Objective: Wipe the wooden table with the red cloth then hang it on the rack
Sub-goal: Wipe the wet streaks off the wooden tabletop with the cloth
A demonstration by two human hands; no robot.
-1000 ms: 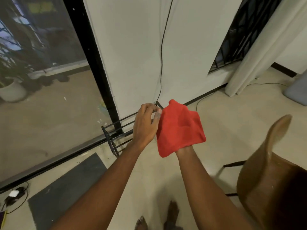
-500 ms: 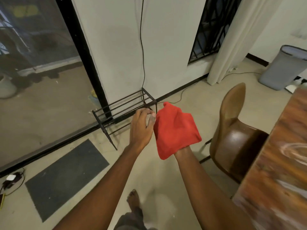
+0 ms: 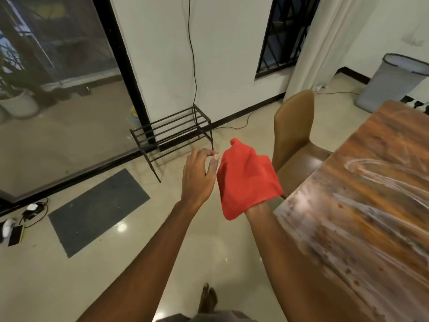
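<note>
Red cloth [image 3: 246,177] draped over right grip [image 3: 255,209], its state hidden; left grip [image 3: 197,175] wide, just beside cloth, left of desk [image 3: 371,205].

A glossy wooden worktop [image 3: 371,205], streaked with pale swirling smears and blotches, fills the right side of the view. Beside it spreads a polished cream floor [image 3: 209,240]. On the floor, a low black wire rack [image 3: 171,131] stands against the white wall, a dark grey mat [image 3: 97,210] lies near the glass door, and a brown chair [image 3: 292,135] is drawn up to the worktop's edge. A grey bin [image 3: 390,84] stands by the far wall, a thin cable [image 3: 234,126] trails along the skirting, and small devices with cords [image 3: 14,231] lie at far left. A bare foot [image 3: 207,298] rests at the bottom.
</note>
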